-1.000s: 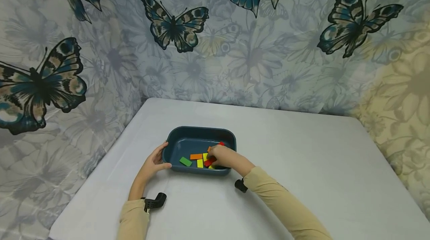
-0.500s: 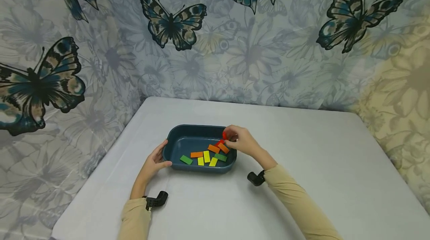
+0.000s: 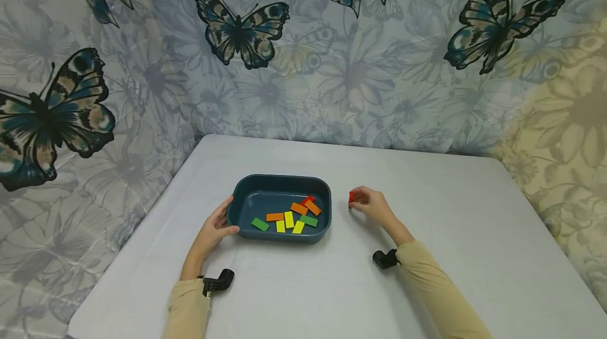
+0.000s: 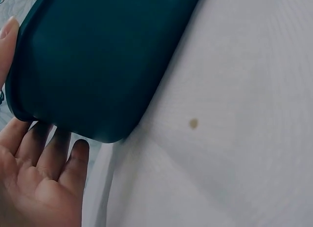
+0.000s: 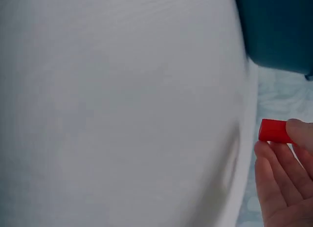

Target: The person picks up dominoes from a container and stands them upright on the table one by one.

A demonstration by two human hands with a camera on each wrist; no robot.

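A dark teal rectangular dish (image 3: 284,239) holds several small coloured blocks: green (image 3: 260,224), yellow (image 3: 289,219), orange (image 3: 299,209) and red (image 3: 308,200). My left hand (image 3: 212,231) grips its left end, thumb at the near corner and fingers along the end wall. In the left wrist view, the fingertips (image 4: 78,148) meet that wall. My right hand (image 3: 376,207) is to the right of the dish, above the white table. Between thumb and fingers it pinches a red block (image 5: 275,131), which stands upright in the head view.
The white-covered table (image 3: 427,196) stretches widely to the right of the dish. Behind it and to the left hangs a floral cloth (image 3: 351,91) with large butterflies. A black wrist camera (image 3: 219,281) sits at the left sleeve, another black camera (image 3: 385,259) at the right.
My right hand reached among the blocks, lifted a red block over the dish's right rim and carried it right, beyond the dish. The left hand has kept its hold on the dish.
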